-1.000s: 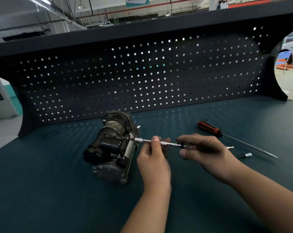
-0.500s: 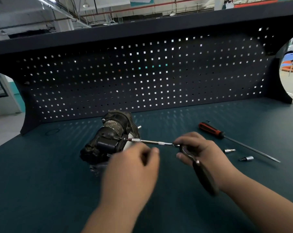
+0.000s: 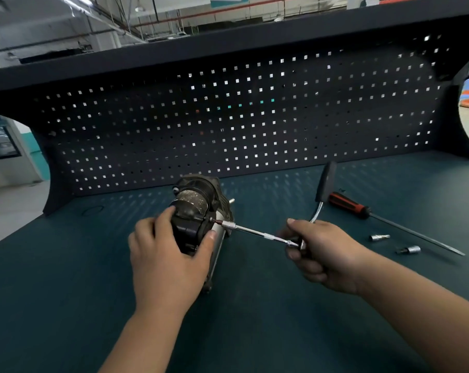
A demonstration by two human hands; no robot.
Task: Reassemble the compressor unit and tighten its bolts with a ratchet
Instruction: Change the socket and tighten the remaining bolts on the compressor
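The dark compressor unit [image 3: 198, 205] lies on its side on the teal bench mat, left of centre. My left hand [image 3: 168, 254] grips its near end, fingers wrapped over the black housing. My right hand [image 3: 322, 254] holds the head of a ratchet [image 3: 325, 181], whose black handle points up and away. A long silver extension [image 3: 257, 232] runs from the ratchet head leftward, and its bit sits on a bolt on the compressor's right face.
A red-and-black screwdriver [image 3: 349, 204] lies to the right with its long shaft toward the front right. Two small silver sockets [image 3: 380, 237] [image 3: 411, 249] rest near it. A perforated dark back panel [image 3: 228, 117] stands behind the bench mat [image 3: 66, 292].
My left hand left the extension and took hold of the compressor's near end. The ratchet handle swung from pointing down toward me to pointing up and away.
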